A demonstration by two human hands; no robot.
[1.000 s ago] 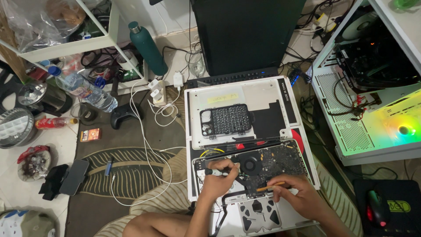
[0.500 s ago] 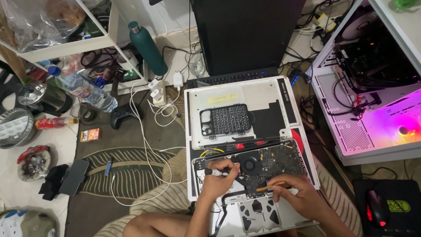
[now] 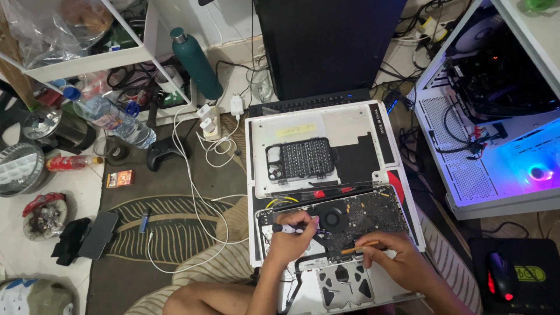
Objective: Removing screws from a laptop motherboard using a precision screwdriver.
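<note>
nearest the camera, a bare knee and forearms lead up to an opened laptop lying bottom-up on the floor rug, its back cover already off so the dark circuit board, the round fan and the grey battery cells show. the left hand is closed around a small screwdriver, its tip down on the board just beside the fan. the right hand pinches a thin orange-tipped tool, fingers together on it, its end touching the lower edge of the board.

judging by this, the opening stage is done, while the board, fan and battery all sit in place, so the inner work looks only partly under way; whether any board screws are out is too small to tell.

just beyond, the removed white cover lies inner face up, carrying a dark tray of driver bits. to the left lie white charger cables, a game controller and a water bottle. farther off stand a green flask, a black tower and, to the right, an open white computer case glowing blue.
</note>
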